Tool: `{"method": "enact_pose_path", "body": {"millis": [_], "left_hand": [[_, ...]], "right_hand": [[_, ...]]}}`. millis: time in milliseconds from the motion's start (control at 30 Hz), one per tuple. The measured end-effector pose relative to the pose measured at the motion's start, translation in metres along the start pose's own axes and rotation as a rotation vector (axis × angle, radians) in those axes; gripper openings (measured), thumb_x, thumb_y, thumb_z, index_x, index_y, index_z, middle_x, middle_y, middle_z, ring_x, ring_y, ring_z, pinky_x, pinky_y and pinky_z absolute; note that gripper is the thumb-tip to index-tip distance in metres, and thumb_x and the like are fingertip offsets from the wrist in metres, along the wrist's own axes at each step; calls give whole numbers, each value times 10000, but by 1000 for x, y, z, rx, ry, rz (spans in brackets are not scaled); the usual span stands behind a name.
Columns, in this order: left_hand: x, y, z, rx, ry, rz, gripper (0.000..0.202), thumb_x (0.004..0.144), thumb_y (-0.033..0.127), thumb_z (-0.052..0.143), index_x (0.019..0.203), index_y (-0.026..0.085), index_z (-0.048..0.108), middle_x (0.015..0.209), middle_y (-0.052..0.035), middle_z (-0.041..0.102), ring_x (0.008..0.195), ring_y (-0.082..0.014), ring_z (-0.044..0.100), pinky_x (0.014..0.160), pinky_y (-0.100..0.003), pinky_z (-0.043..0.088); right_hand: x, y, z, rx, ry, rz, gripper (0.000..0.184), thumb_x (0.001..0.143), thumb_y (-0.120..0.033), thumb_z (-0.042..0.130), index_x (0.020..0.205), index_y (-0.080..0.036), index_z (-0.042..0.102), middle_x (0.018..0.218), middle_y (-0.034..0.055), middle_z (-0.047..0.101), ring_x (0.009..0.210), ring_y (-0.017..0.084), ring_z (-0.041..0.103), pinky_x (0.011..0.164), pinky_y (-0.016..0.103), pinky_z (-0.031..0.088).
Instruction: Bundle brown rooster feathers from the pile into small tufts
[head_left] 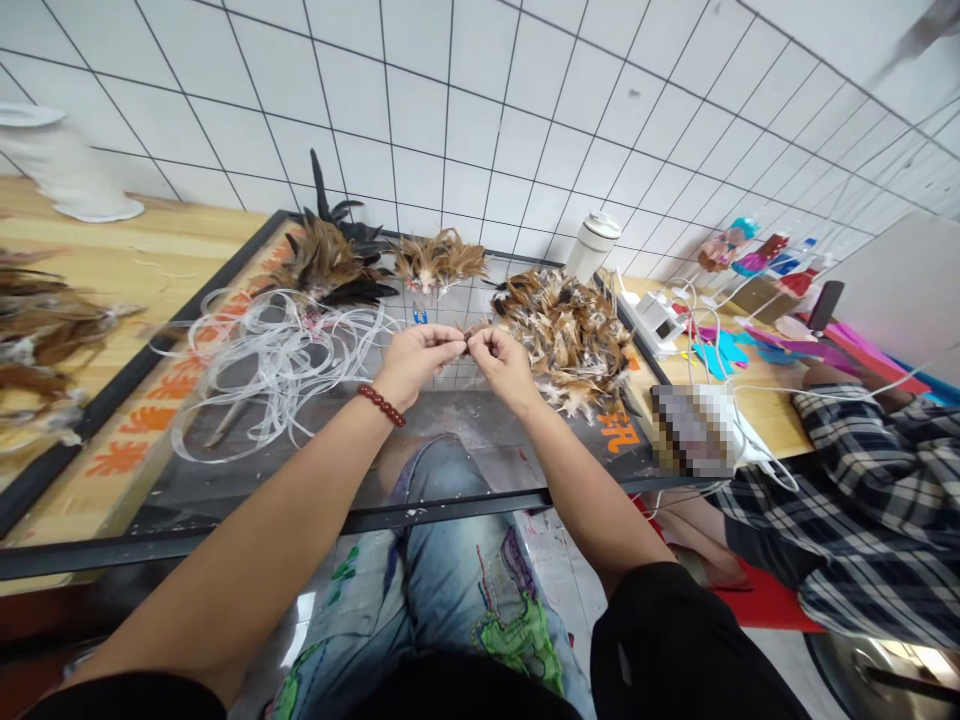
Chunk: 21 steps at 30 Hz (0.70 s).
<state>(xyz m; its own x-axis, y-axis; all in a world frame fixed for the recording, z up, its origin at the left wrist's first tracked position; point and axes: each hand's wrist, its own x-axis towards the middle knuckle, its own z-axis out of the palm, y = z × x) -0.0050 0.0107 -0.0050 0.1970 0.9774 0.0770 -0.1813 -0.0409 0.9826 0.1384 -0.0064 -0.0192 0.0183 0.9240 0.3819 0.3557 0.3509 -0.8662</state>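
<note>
My left hand point(421, 362) and my right hand point(501, 362) meet over the glass-topped table, thumbs and forefingers pinched together. Between the fingertips is what looks like a small brown feather point(466, 342), mostly hidden by my fingers. Just right of my right hand spreads a heap of loose brown feathers point(566, 335). A tangle of clear plastic strips point(281, 365) lies left of my left hand. Beyond the hands rest a brown feather bunch point(439, 262) and a larger bunch with long black feathers point(330, 250). A small blue item point(420, 315) lies near my left fingers.
A white lidded bottle point(592, 245) stands behind the heap, against the tiled wall point(480, 120). White cables and a power strip point(654, 322) lie to the right, where a person in a plaid shirt point(862, 480) sits. More feathers point(52, 330) cover the far left; a white spool point(82, 175) stands behind them.
</note>
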Motion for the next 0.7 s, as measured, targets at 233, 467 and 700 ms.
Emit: {"method": "enact_pose_path", "body": {"millis": [233, 467, 700], "left_hand": [[2, -18, -3, 557, 122, 379, 46, 623, 235, 672, 597, 196, 676, 614, -17, 623, 620, -147, 544, 628, -273, 434], [1, -11, -1, 245, 37, 188, 164, 603, 312, 719, 608, 167, 643, 599, -4, 621, 571, -119, 526, 604, -253, 424], [0, -11, 0, 170, 20, 105, 198, 602, 316, 735, 614, 160, 613, 580, -11, 611, 531, -102, 498, 565, -244, 404]], "right_hand": [[0, 5, 0, 15, -28, -11, 248, 814, -406, 557, 749, -170, 595, 620, -39, 489, 547, 85, 386, 538, 217, 337], [1, 3, -11, -203, -3, -239, 235, 846, -272, 535, 1057, -206, 615, 861, 30, 575, 749, 138, 522, 738, 277, 437], [1, 4, -11, -375, 29, -232, 144, 879, -218, 442, 810, -189, 566, 839, 54, 548, 840, 180, 519, 799, 309, 422]]}}
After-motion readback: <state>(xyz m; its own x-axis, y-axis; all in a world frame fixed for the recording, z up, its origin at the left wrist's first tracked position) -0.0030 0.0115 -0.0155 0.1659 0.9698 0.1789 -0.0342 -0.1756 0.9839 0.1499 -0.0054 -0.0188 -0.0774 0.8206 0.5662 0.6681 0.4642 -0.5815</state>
